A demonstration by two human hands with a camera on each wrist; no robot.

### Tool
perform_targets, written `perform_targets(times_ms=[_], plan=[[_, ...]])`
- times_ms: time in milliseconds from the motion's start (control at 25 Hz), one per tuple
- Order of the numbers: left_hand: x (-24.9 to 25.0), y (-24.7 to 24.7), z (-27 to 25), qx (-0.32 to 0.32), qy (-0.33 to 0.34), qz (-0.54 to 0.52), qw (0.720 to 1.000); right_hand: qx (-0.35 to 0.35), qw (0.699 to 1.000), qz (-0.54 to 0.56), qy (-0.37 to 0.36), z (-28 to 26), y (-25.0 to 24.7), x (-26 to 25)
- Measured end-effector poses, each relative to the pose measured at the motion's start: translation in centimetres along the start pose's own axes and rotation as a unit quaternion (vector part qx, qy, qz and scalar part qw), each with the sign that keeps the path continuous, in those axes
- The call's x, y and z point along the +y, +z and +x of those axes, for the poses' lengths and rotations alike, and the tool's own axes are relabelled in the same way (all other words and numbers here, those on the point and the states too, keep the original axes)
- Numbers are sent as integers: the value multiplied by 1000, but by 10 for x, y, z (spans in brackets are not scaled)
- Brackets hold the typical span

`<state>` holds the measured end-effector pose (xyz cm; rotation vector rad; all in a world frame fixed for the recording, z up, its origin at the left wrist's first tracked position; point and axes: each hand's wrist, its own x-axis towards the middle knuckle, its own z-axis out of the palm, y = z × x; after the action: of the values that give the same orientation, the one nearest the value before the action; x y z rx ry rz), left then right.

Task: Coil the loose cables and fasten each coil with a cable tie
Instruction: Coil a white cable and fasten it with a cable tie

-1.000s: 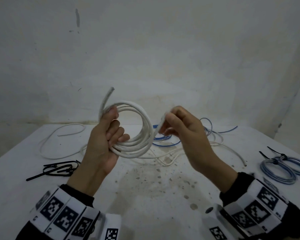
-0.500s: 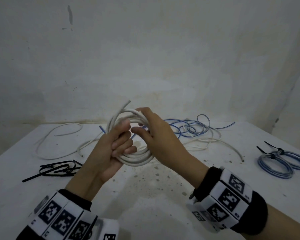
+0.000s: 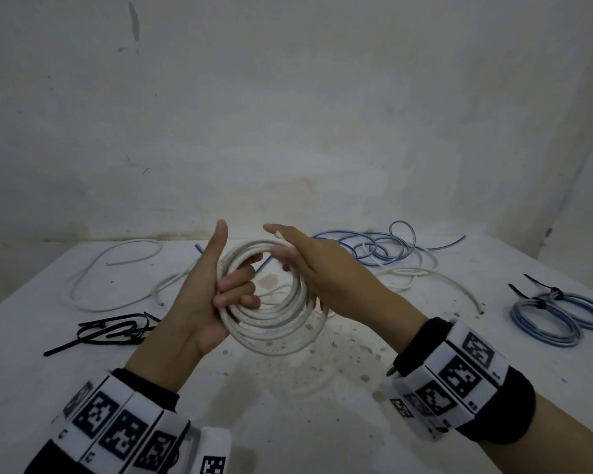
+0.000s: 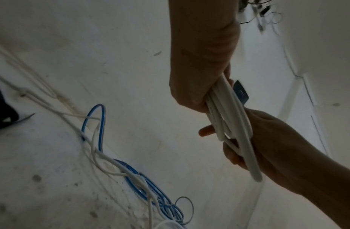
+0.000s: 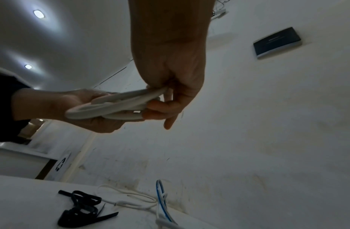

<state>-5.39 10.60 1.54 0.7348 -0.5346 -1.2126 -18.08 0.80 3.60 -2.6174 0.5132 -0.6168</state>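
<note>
**White coil in both hands, not yet tied**

We hold the white coil (image 3: pixel 271 313) above the bench (image 3: pixel 288 422). Our left hand (image 3: pixel 199 302) has its fingers curled through the ring on the near-left side, thumb standing free; our right hand (image 3: pixel 322 275) pinches the turns at the far top, where the cable's end pokes out.

We judge the cable light but springy: the turns look stiff enough to fan apart if either grip slackens. The best hold is probably across all the turns at once, at one spot on the ring, leaving the opposite side bare for a tie.

The head view shows the black cable ties (image 3: pixel 113 331) lying left of us, the loose blue and white cables (image 3: pixel 384 251) behind, and two tied blue coils (image 3: pixel 562 316) at the right. The wrist views miss those coils, but show the white coil edge-on, its turns stacked flat and clamped between both hands.
</note>
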Motion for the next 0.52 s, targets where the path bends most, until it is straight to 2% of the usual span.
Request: perform_targets(times_ms=[80,120,200,280,360,440,520], plan=[[0,-5,3,9,12,-18,1000,15,996,-93,7,0,-1,2],[0,-6,5,15,19,-15,1000,50,987,-154,10,0,-2,2],[-1,-10,7,26,33,-2,999,183,959,-213,-32,3,-5,2],[-2,-17,8,8,32,-6,999,281,932,-201,-109,5,-9,2],[-1,-22,7,-45,5,-13,999,293,933,-174,-115,7,-18,3],[0,-24,5,-82,-16,7,996,261,955,-122,-72,10,-29,7],[3,-24,3,-100,-17,20,995,213,977,8,-31,15,-41,14]])
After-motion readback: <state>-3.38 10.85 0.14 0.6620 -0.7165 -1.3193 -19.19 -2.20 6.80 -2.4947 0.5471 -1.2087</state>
